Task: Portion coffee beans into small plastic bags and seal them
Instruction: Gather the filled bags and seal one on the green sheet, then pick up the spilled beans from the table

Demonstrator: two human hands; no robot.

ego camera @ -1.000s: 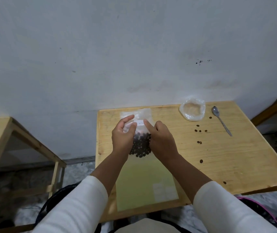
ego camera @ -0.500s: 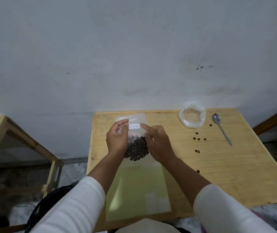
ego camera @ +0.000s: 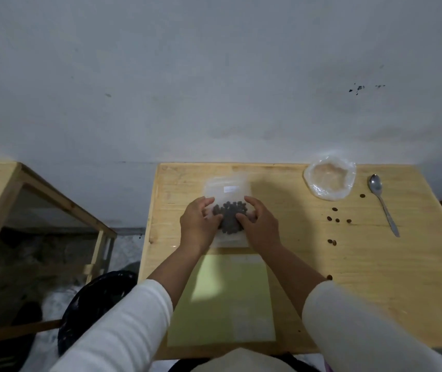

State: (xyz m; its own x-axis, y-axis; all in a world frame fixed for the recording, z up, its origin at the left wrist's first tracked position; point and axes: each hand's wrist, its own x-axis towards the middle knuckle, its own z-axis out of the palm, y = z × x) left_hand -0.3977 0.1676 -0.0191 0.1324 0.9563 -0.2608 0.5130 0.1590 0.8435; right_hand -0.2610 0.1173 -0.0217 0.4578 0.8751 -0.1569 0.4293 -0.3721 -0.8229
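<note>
Lowered onto the table (ego camera: pixel 375 277), one bag (ego camera: pixel 227 187) of beans (ego camera: pixel 230 210) lies under two hands, left (ego camera: pixel 197 226) and right (ego camera: pixel 261 226), fingers grasping it.

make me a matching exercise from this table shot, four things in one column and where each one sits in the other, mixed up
Things:
1. spoon
2. green sheet
3. bag of coffee beans
4. crumpled clear plastic

Places:
A. between the left hand and right hand
B. far right of the table, handle pointing toward the person
C. near edge of the table, between the forearms
D. back of the table by the wall, just left of the spoon

Pairs: 1-B, 2-C, 3-A, 4-D
</note>
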